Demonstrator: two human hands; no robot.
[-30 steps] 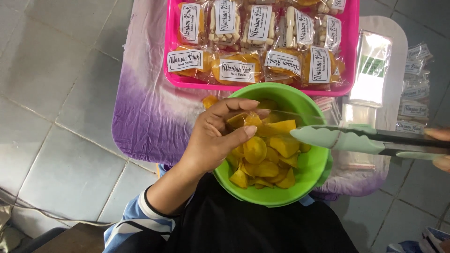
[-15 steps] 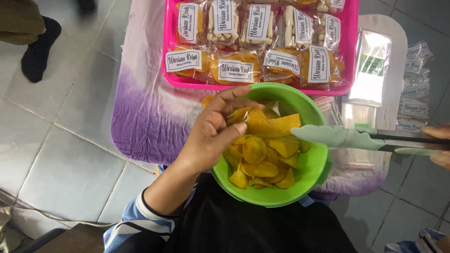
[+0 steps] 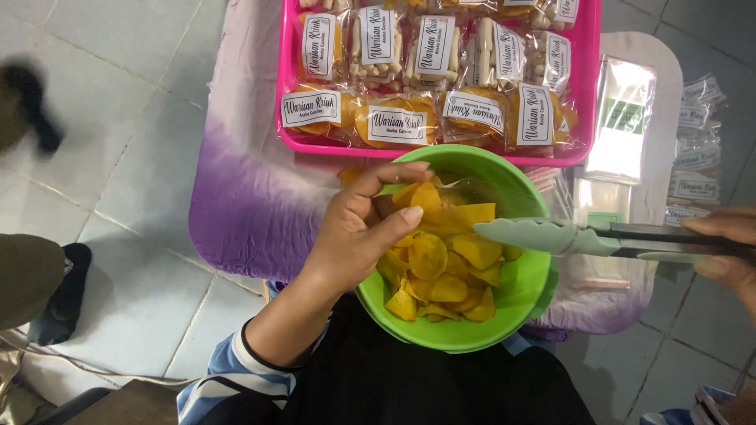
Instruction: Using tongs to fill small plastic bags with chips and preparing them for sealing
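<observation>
Clear plastic bag (image 3: 441, 201) of yellow chips sits over green bowl (image 3: 520, 303), pinched at its mouth by left hand (image 3: 358, 232). Right hand (image 3: 728, 248) grips pale green tongs (image 3: 551, 234), tips nearly closed, empty. Pink tray (image 3: 287, 118) beyond bowl

Bowl (image 3: 529, 295): bright green, holding chips (image 3: 445, 264) in yellow to deep orange; tongs (image 3: 551, 236): pale mint-green tips on dark grey arms. Tray (image 3: 288, 102): hot pink, carrying clear packets (image 3: 398, 122) with white labels in black script over orange and cream contents. Worktop cloth (image 3: 236, 212): white fading to purple, crinkled; floor (image 3: 118, 260): pale grey tiles; sleeve (image 3: 228, 378): light blue with white and dark stripes.
</observation>
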